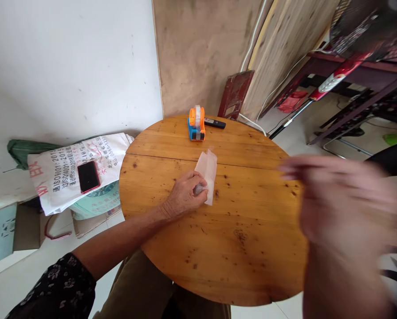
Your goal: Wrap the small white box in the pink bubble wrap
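My left hand (187, 193) rests on the round wooden table, its fingers curled closed around a small greyish lump (199, 189) whose kind I cannot make out. Beneath and beside the fingers lies a thin, pale pink sheet (207, 167), folded and somewhat see-through; the hand covers part of it. My right hand (347, 199) is raised high over the table's right side, close to the camera. Motion smears its fingers, so what they hold, if anything, does not show.
On the round wooden table (245, 199), an orange and blue tape dispenser (197, 123) stands near the back edge, a black remote-like device (214, 123) beside it. Left, a phone (88, 176) lies on a white printed sack (61, 173). A dark red chair (235, 94) stands behind.
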Demonstrator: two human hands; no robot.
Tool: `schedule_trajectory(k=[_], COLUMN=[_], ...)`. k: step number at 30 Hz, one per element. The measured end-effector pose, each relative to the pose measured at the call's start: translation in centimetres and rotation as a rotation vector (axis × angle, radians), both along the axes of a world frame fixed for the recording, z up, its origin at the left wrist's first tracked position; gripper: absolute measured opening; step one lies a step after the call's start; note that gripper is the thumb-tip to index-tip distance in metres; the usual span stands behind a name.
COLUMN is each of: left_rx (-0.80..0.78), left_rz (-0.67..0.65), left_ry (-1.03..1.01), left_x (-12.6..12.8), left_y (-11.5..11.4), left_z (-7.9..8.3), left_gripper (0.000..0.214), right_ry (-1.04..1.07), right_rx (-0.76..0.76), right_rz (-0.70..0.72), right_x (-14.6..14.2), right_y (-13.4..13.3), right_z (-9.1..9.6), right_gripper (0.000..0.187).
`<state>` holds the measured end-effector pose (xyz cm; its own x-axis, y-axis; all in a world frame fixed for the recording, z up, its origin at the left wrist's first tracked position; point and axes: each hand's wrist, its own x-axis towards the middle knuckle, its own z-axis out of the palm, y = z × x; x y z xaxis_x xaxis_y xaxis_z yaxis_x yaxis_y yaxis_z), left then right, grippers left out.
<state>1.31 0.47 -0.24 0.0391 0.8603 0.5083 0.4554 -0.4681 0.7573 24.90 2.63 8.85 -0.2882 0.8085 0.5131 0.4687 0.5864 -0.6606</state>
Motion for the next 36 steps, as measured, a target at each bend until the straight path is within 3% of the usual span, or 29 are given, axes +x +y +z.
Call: schedule_trajectory(k=[3, 6, 9, 13, 16, 19, 23, 31, 36], left_rx=[0.027, 0.08, 0.137, 0.227, 0.258, 0.264, 0.281, 0.286, 0.218], left_rz=[0.0, 0.013, 0.059, 0.064, 0.076, 0.094, 0.099, 0.086, 0.024], left_ry=[0.008, 0.056, 0.168, 0.335, 0.401, 0.414, 0.422, 0.508, 0.544], left_x=[0.0, 0.0, -0.1, -0.2, -0.2, -0.2, -0.1, -0.2, -0.2], left_y=[-0.1, -0.2, -0.6, -0.8, -0.7, -0.6, -0.6, -0.7, -0.6], left_z=[-0.1, -0.1, 0.2, 0.8, 0.8, 0.7, 0.7, 1.0, 1.4], left_gripper=[0.01, 0.012, 0.021, 0.015, 0.009, 0.009, 0.01, 0.011, 0.011], right_ry=[-0.012, -0.192, -0.284, -0.173, -0.054, -0.118, -0.165, 0.112, 0.255], right_rx=[0.052, 0.077, 0.073, -0.018, -0.166, -0.391, -0.628, -0.831, -0.844], right_rz=[0.037, 0.163, 0.24, 0.268, 0.081, -0.133, -0.222, -0.111, 0.013], right_x=[-2.9, -5.5, -6.6, -6.0, -4.7, -3.9, -4.8, -7.6, -8.4], right_y=[1.6, 3.3, 4.0, 4.1, 5.2, 7.1, 9.2, 10.1, 10.2], right_z=[-2.7, -5.7, -7.0, -6.5, -5.9, -5.6, -5.8, -6.3, -6.7], right_gripper=[0.019, 0.02, 0.021, 0.021, 0.022, 0.02, 0.021, 0.029, 0.031])
